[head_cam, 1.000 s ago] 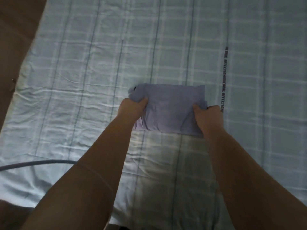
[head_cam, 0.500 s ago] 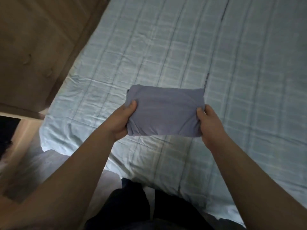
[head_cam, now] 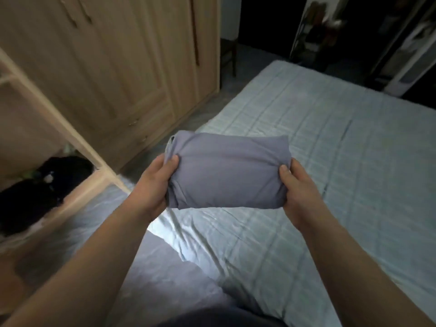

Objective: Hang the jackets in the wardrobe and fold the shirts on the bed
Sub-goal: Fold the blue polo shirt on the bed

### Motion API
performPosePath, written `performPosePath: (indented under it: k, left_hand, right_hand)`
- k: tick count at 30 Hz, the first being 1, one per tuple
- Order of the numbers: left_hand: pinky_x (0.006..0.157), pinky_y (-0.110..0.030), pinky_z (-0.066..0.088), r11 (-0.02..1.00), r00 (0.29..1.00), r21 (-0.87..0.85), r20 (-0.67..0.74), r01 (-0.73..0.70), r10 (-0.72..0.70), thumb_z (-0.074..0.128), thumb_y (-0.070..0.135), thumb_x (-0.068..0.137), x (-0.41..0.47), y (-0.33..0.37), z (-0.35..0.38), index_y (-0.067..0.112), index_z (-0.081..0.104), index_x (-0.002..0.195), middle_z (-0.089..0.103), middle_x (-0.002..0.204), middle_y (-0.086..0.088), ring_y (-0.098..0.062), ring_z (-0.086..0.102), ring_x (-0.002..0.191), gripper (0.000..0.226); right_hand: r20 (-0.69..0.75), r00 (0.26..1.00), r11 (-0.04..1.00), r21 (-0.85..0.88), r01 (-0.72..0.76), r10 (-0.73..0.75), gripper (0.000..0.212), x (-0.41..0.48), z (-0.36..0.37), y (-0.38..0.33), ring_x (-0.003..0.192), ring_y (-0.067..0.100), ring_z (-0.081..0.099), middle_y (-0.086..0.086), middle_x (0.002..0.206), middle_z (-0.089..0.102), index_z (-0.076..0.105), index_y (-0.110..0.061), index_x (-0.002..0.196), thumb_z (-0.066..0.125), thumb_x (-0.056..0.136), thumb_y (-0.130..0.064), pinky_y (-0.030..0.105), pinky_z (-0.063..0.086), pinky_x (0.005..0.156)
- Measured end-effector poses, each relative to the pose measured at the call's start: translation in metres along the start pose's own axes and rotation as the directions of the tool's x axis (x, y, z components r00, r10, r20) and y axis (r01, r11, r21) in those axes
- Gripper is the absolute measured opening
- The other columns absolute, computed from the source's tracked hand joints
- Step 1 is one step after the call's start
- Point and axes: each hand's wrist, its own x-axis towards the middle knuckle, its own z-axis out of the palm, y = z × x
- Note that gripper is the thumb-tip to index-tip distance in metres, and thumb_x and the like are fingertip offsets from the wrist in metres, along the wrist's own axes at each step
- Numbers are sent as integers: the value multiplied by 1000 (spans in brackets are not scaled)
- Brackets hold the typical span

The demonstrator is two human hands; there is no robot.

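A folded purple-grey shirt (head_cam: pixel 227 172) is held in the air above the near left part of the bed (head_cam: pixel 342 161). My left hand (head_cam: pixel 154 187) grips its left end, thumb on top and fingers underneath. My right hand (head_cam: pixel 298 192) grips its right end the same way. The bed carries a pale blue checked sheet, wrinkled near me.
A wooden wardrobe (head_cam: pixel 118 55) with shut doors stands at the left across a narrow strip of floor. An open wooden shelf unit (head_cam: pixel 70 135) at the near left holds dark clothes (head_cam: pixel 42 187). Dark furniture and a mirror (head_cam: pixel 316 27) stand beyond the bed's far end.
Both hands lifted the folded shirt off the bed and raised it. My view swung left and up, bringing the wardrobe and the shelf unit into sight.
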Motion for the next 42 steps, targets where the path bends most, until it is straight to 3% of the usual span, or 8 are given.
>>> performPosePath:
  k: [5, 9, 19, 24, 30, 33, 38, 42]
  left_hand:
    - [98, -43, 52, 973, 939, 72, -254, -222, 233, 61, 42, 96, -88, 94, -139, 22, 59, 134, 65, 133, -8, -27, 61, 124, 43]
    - [87, -38, 57, 933, 808, 132, -469, -336, 357, 66, 42, 90, -164, 156, -232, 28, 69, 116, 71, 122, -6, -23, 67, 113, 29]
    - [91, -37, 55, 877, 549, 204, -712, -436, 438, 62, 33, 94, -249, 217, -371, 28, 71, 111, 71, 121, -7, -24, 66, 114, 20]
    - [92, -42, 53, 884, 457, 240, -784, -400, 420, 63, 34, 93, -225, 231, -432, 29, 73, 104, 73, 114, -5, -23, 68, 108, 16]
    - [94, -50, 55, 896, 386, 274, -830, -348, 404, 60, 32, 98, -146, 266, -517, 35, 74, 100, 74, 112, -1, -22, 70, 107, 14]
    - [96, -55, 53, 908, 369, 280, -845, -311, 387, 60, 31, 99, -104, 292, -559, 37, 74, 97, 75, 110, 2, -22, 71, 105, 16]
    - [90, -48, 56, 916, 272, 280, -893, -287, 358, 64, 38, 95, -56, 317, -632, 40, 72, 103, 74, 112, 7, -17, 71, 104, 12]
    - [83, -40, 57, 934, 233, 241, -924, -264, 304, 64, 37, 96, -37, 322, -691, 38, 71, 102, 75, 108, 9, -16, 72, 101, 9]
  right_hand:
    - [286, 954, 991, 119, 54, -86, 27, -19, 175, 2, 117, 14, 62, 1, 126, 68, 62, -19, 123, 45, 104, -11, 26, 51, 95]
    - [501, 860, 983, 185, 7, -100, 30, -45, 310, 5, 123, 15, 59, 2, 130, 66, 61, -20, 126, 44, 103, -9, 31, 47, 105]
    - [740, 669, 986, 153, -64, -71, 31, -62, 537, 25, 119, 12, 61, -3, 123, 69, 62, -20, 121, 41, 104, -6, 24, 49, 95]
    - [790, 612, 992, 95, -88, -21, 32, -23, 624, 58, 120, 18, 61, 2, 125, 69, 66, -23, 117, 42, 104, -7, 37, 45, 104]
    - [838, 545, 993, 88, -78, -31, 34, 61, 730, 89, 110, 11, 66, -5, 117, 72, 70, -33, 109, 45, 103, -11, 23, 53, 86]
    - [837, 547, 997, 54, -46, -20, 31, 106, 785, 98, 110, 10, 66, -7, 116, 72, 69, -37, 108, 47, 102, -16, 30, 49, 91]
    - [855, 518, 999, -28, -17, 33, 30, 157, 878, 124, 110, 8, 66, -11, 116, 71, 69, -44, 108, 49, 101, -23, 33, 46, 92]
    - [868, 494, 998, -55, -9, 53, 38, 174, 943, 145, 108, 2, 66, -18, 115, 71, 68, -52, 107, 47, 104, -19, 21, 50, 86]
